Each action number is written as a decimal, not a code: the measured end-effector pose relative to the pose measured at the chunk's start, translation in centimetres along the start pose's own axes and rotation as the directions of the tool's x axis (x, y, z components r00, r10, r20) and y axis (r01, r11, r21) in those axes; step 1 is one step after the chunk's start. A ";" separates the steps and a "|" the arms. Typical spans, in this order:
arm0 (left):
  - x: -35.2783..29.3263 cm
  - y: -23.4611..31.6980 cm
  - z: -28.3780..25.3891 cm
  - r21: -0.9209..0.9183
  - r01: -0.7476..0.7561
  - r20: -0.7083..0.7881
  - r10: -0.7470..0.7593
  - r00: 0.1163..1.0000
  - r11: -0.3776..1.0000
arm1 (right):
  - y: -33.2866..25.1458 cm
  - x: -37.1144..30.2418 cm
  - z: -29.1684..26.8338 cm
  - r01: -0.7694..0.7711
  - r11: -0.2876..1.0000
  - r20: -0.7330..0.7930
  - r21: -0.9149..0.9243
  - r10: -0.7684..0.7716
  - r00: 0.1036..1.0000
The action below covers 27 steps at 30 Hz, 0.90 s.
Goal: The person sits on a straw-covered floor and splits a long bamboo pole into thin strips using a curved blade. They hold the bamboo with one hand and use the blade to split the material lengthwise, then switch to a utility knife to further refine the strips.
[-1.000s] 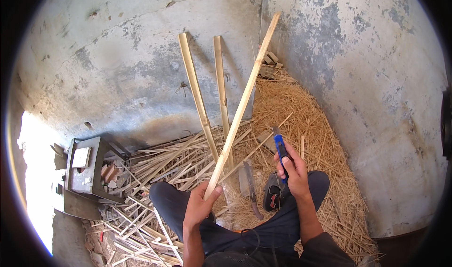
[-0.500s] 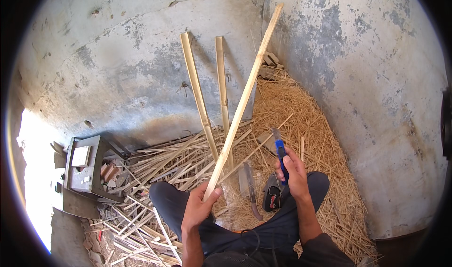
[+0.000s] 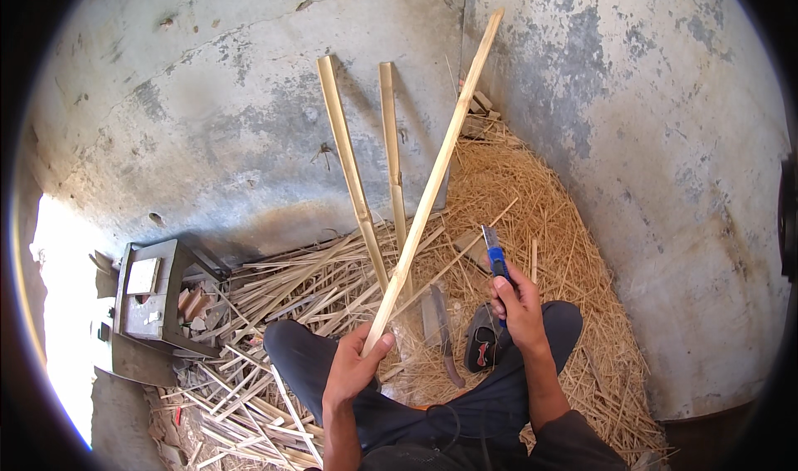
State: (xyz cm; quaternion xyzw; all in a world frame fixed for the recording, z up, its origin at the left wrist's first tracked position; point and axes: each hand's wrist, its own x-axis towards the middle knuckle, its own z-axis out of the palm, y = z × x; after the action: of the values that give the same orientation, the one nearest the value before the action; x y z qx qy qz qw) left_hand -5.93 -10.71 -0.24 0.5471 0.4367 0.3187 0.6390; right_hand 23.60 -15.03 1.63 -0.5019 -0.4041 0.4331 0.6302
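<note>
Our one blue knife (image 3: 497, 259) has turned — our right hand (image 3: 522, 311) curls round it, right of one long stick (image 3: 438, 167). Our left hand (image 3: 351, 367) pinches that stick's bottom — two other sticks (image 3: 347, 149) lean left of it.

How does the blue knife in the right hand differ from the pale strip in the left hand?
Colour: the blue knife is blue and black, the pale strip yellowish tan.
Size: the blue knife is short, the pale strip far longer.
Slant: in the picture, the blue knife's top leans left, the pale strip's right.
Shared: both are narrow and hand-held.
</note>
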 end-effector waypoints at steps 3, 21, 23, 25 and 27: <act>0.0 0.1 0.0 0.001 0.002 0.003 -0.002 1.000 1.000 | 0.1 0.0 -0.1 -0.002 1.000 0.003 -0.004 0.002 1.000; -0.1 -0.1 -0.2 -0.013 0.015 0.013 -0.015 1.000 1.000 | 0.4 0.6 0.0 -0.085 0.992 0.014 0.092 0.084 0.996; -0.1 -0.1 -0.1 -0.029 0.008 0.025 -0.008 1.000 1.000 | 0.8 0.6 -0.2 -0.093 0.991 -0.013 0.094 0.095 0.995; -0.1 0.0 -0.1 -0.026 0.004 0.026 -0.004 1.000 1.000 | 1.0 0.6 -0.3 -0.109 0.990 -0.046 0.094 0.113 0.992; -0.1 0.0 -0.1 -0.026 0.002 0.026 -0.002 1.000 1.000 | 1.0 0.6 -0.2 -0.104 0.991 -0.053 0.082 0.109 0.993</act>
State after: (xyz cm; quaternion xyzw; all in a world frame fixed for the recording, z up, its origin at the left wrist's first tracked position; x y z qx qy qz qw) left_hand -6.09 -10.78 -0.22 0.5424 0.4248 0.3168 0.6519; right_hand 23.80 -14.43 0.67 -0.5098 -0.3411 0.4670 0.6369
